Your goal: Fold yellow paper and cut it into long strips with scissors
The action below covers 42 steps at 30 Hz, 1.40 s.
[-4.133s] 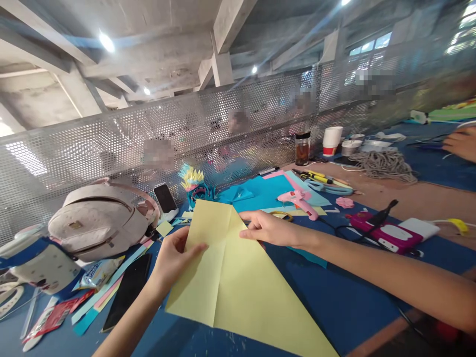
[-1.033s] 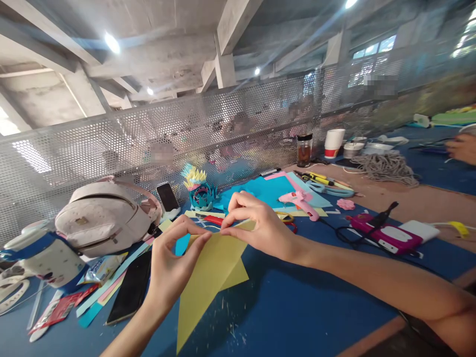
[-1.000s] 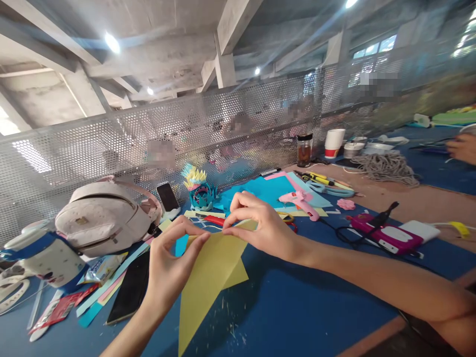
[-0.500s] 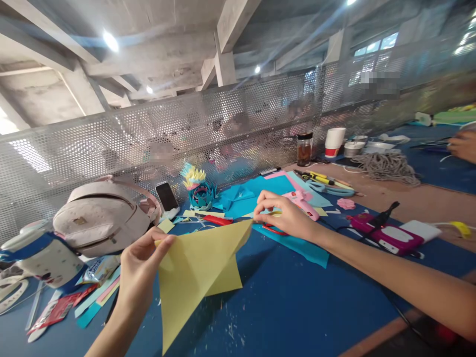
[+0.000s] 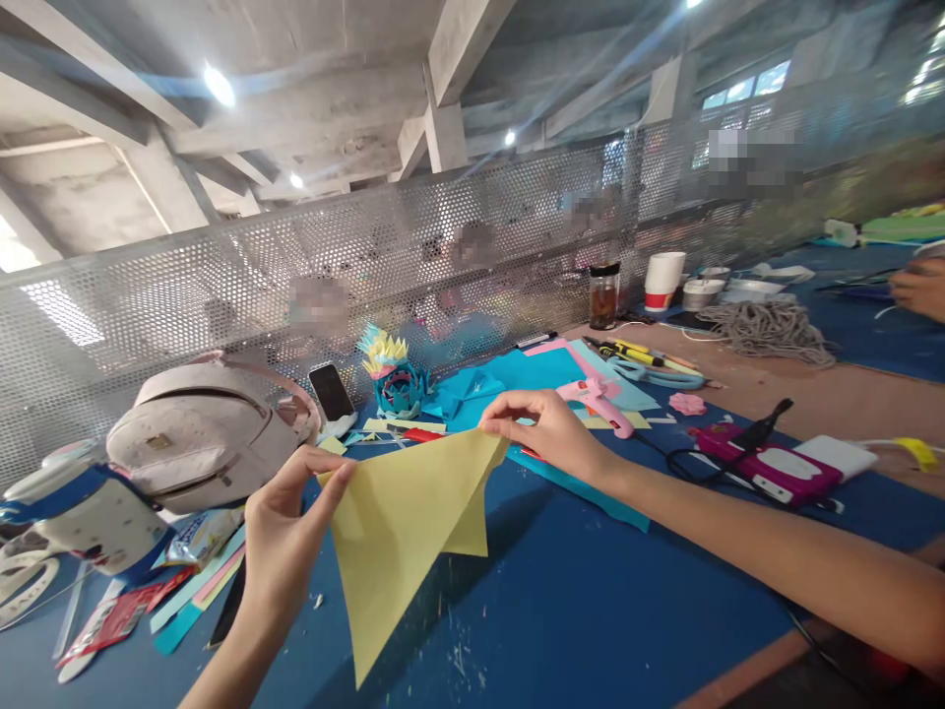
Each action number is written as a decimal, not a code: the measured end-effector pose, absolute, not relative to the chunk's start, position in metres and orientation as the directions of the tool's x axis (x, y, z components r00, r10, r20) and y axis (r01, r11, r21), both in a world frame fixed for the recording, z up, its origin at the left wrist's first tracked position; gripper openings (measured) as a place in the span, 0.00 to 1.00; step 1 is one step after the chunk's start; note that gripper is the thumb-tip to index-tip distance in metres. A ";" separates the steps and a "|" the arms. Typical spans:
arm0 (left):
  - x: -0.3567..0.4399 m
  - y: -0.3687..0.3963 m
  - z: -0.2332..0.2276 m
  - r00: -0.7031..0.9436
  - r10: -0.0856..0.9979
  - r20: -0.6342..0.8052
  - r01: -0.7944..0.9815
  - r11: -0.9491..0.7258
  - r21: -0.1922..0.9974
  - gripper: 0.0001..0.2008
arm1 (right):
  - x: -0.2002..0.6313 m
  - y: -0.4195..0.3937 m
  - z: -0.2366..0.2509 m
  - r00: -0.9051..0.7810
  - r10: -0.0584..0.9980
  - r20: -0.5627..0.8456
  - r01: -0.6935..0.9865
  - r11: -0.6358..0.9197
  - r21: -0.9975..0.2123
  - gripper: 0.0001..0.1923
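left hand (image 5: 284,542): closed in a pinch on the left corner of the yellow paper (image 5: 403,527), thumb over the top edge, fingers behind the sheet.
right hand (image 5: 550,433): closed in a pinch on the right corner of the same sheet, thumb and forefinger at its upper edge.
yellow paper: folded, held up off the blue tabletop (image 5: 591,601) between both hands; top edge stretched across, long point hanging down toward the tabletop. A shorter folded flap is seen behind, on the right side.
under right hand: teal paper sheets (image 5: 517,379) laid flat; a bit of red shows just below the wrist, too hidden to identify.
near right hand: pink glue gun (image 5: 595,399) lying just beyond the fingers on the sheets.
behind paper: paper flower model (image 5: 395,379), teal base with yellow tips, upright; phone (image 5: 330,392) propped beside it.
left side: pale backpack (image 5: 196,433) on the tabletop, paper strips and wrappers scattered in front of it.
right side: pink device with black cable (image 5: 768,463), well apart from the hands.
far right: another person's hand (image 5: 919,288) at the frame edge.
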State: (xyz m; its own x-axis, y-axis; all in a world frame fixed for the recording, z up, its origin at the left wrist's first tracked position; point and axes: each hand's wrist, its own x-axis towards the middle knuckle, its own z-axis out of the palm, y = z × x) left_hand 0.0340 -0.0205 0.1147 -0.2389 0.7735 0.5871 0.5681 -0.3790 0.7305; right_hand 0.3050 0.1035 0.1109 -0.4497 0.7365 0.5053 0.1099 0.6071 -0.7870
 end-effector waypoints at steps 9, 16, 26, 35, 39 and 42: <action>0.078 0.010 0.139 0.239 0.693 0.681 0.812 -0.527 0.251 0.05 | 0.280 0.091 0.119 -0.469 0.627 0.622 0.119 0.742 -0.659 0.10; 0.087 0.017 0.139 0.133 0.803 0.580 0.682 -0.499 0.535 0.07 | 0.286 0.086 0.121 -0.444 0.581 0.682 0.114 0.792 -0.600 0.08; 0.048 -0.008 0.130 0.013 0.896 0.445 0.600 -0.362 0.713 0.12 | 0.313 0.099 0.129 -0.342 0.679 0.650 0.179 0.726 -0.664 0.15; 0.013 -0.024 0.109 0.023 0.925 0.380 0.415 -0.355 0.838 0.13 | 0.335 0.119 0.119 -0.286 0.739 0.610 0.183 0.667 -0.722 0.16; 0.001 -0.004 0.104 -0.058 0.938 0.343 0.270 -0.316 0.910 0.13 | 0.339 0.126 0.120 -0.383 0.737 0.557 0.136 0.642 -0.755 0.15; 0.014 0.025 0.102 0.049 0.973 0.226 -0.028 -0.225 0.974 0.15 | 0.330 0.120 0.127 -0.592 0.658 0.466 0.094 0.631 -0.770 0.14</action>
State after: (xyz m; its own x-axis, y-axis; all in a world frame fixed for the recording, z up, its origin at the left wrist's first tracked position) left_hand 0.0142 0.0248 0.1016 0.0486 0.9729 0.2262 -0.0275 -0.2251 0.9740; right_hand 0.3296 0.1196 0.1268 -0.5919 0.6576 0.4661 0.0940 0.6306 -0.7704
